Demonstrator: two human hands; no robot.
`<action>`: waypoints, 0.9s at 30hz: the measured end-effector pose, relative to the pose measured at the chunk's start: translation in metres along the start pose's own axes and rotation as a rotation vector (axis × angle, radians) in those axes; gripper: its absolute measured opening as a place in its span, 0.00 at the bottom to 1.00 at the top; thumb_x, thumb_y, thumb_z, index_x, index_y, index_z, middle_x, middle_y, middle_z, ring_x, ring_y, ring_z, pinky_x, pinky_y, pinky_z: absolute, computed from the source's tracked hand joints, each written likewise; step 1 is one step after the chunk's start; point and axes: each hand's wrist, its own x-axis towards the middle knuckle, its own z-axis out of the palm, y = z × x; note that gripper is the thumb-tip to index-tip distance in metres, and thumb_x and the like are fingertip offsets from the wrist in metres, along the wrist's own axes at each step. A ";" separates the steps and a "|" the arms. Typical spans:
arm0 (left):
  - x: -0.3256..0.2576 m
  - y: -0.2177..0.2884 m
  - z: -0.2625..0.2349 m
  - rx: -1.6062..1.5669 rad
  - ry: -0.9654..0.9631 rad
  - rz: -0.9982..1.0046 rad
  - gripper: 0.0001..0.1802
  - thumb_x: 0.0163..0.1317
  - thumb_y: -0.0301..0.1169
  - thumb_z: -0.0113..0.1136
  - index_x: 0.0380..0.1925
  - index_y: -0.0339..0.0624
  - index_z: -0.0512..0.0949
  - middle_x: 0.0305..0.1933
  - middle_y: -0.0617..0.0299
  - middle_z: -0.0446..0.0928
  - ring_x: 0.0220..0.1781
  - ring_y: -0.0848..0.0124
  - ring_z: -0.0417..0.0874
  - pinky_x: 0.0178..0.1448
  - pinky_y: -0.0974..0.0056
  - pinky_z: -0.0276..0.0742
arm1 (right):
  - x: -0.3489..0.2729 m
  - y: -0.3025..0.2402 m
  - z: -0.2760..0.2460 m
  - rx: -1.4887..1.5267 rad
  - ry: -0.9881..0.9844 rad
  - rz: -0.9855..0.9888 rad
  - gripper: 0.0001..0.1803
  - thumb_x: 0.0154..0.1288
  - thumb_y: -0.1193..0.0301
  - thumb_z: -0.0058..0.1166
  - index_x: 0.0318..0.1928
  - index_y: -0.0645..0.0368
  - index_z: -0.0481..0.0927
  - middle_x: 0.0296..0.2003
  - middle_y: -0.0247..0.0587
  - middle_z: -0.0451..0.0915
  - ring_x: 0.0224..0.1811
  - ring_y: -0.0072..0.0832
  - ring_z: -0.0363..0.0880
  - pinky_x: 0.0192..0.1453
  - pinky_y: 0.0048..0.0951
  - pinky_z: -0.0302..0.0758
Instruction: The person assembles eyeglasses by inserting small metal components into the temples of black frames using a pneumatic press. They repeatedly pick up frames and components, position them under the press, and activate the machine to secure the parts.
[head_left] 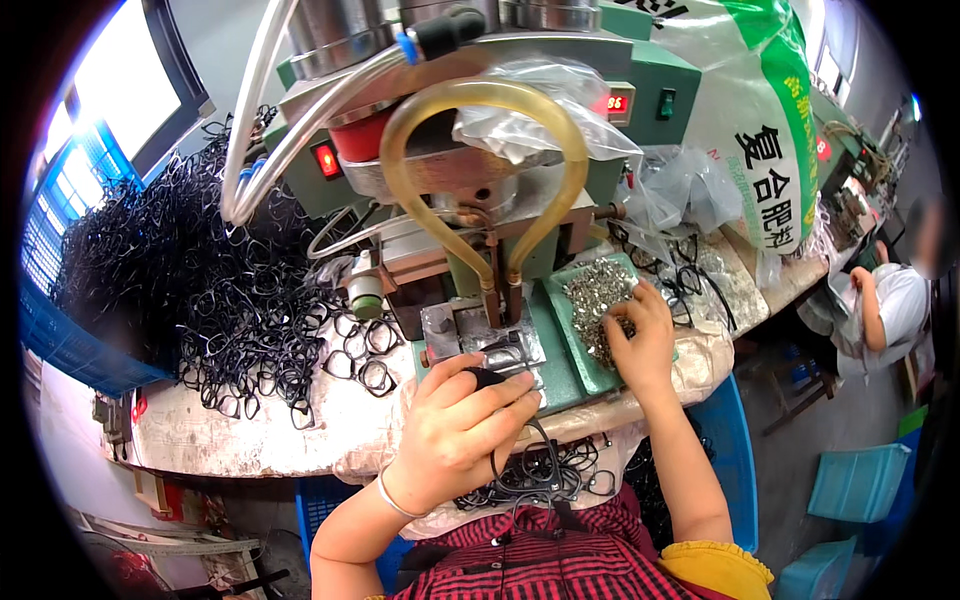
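Note:
My left hand (462, 425) is closed around a black cord loop (540, 455) at the front of a green bench press (495, 190). Its fingertips rest at the press's metal work plate (515, 345), beneath two upright metal rods, and part of the cord dangles below the hand. A dark piece shows between thumb and fingers. My right hand (645, 335) reaches into a green tray (568, 330) of small silvery metal parts (590, 300). Its thumb and fingers curl together over the parts; whatever is between them is too small to make out.
A big heap of black cord loops (190, 260) fills the left, beside a blue crate (85, 330). More loops lie on my lap. A yellowish tube (485, 95) arches over the press. A white-green sack (740, 120) stands at right; another person (895, 310) sits beyond it.

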 end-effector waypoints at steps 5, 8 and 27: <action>0.000 0.014 -0.001 0.005 0.006 -0.100 0.18 0.43 0.24 0.71 0.40 0.45 0.85 0.46 0.62 0.85 0.31 0.65 0.78 0.60 0.51 0.79 | -0.006 0.003 0.001 0.072 -0.013 0.162 0.06 0.53 0.73 0.64 0.33 0.58 0.83 0.51 0.53 0.79 0.60 0.51 0.74 0.63 0.47 0.70; 0.000 0.008 -0.001 -0.011 -0.019 -0.106 0.18 0.44 0.23 0.70 0.40 0.44 0.85 0.45 0.62 0.85 0.32 0.64 0.79 0.62 0.50 0.78 | 0.003 -0.011 0.009 -0.012 -0.104 -0.285 0.07 0.53 0.72 0.62 0.34 0.55 0.81 0.53 0.46 0.78 0.63 0.47 0.72 0.55 0.45 0.74; -0.071 -0.081 -0.070 0.441 0.256 -0.625 0.04 0.56 0.28 0.70 0.31 0.41 0.84 0.42 0.58 0.82 0.47 0.60 0.77 0.55 0.58 0.69 | 0.005 -0.029 0.028 0.782 0.001 0.378 0.07 0.63 0.76 0.62 0.42 0.61 0.84 0.35 0.33 0.84 0.39 0.20 0.79 0.47 0.22 0.75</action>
